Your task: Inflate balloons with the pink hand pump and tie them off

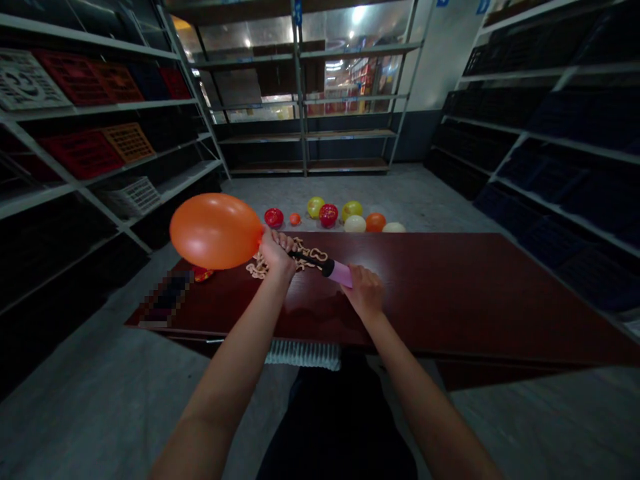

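Note:
A large inflated orange balloon [216, 231] stands out to the left, its neck at my left hand [278, 251]. That hand is closed around the neck and the thin black end of a balloon pump [338, 272]. My right hand [366, 289] wraps round the pink part of the same pump, to the right and a little lower. Both hands are above the dark red table [450, 293]. Behind and under my left hand lies a heap of pale, looped, wavy strips [316, 255], partly covered by the hand and pump.
Several blown-up balloons, among them a red balloon [328, 215] and a yellow balloon [352, 211], rest on the floor beyond the table. A red-orange item [202, 274] and a blurred-out dark object [169, 297] lie at the table's left. Shelves with plastic crates [83, 79] line the sides.

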The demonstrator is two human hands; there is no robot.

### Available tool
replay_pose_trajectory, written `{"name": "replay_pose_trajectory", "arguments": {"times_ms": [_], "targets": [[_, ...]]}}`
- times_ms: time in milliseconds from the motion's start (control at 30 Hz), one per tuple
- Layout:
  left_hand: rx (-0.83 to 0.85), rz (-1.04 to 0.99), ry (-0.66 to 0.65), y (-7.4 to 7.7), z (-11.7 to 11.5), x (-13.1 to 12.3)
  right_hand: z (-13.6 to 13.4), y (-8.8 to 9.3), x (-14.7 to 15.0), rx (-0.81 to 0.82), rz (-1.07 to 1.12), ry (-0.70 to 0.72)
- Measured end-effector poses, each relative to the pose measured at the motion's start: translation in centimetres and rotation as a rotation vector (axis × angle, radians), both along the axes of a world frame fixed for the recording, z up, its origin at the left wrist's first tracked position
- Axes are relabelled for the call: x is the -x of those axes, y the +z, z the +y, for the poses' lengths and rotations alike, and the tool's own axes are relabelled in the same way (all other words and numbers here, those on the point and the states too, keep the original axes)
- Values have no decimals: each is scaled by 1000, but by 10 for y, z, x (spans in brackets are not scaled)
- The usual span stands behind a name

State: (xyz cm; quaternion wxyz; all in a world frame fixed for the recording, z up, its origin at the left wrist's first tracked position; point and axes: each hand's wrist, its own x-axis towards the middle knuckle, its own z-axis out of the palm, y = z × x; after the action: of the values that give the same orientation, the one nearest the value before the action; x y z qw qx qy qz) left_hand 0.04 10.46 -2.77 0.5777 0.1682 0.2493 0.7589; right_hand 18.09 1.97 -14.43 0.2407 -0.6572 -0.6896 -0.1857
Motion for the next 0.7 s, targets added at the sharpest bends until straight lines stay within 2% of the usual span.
{"name": "replay_pose_trajectory", "arguments": {"times_ms": [200, 300, 467, 700], "targets": [[22, -8, -61, -37, -12, -46, 0, -4, 0, 15, -48, 13], [55, -42, -60, -43, -17, -50, -1, -4, 1, 10, -83, 15], [132, -62, -4, -33, -21, -24, -2, -2, 8, -6, -135, 68], [129, -53, -20, -18, -18, 37, -6, 3, 10, -17, -148, 139]]}}
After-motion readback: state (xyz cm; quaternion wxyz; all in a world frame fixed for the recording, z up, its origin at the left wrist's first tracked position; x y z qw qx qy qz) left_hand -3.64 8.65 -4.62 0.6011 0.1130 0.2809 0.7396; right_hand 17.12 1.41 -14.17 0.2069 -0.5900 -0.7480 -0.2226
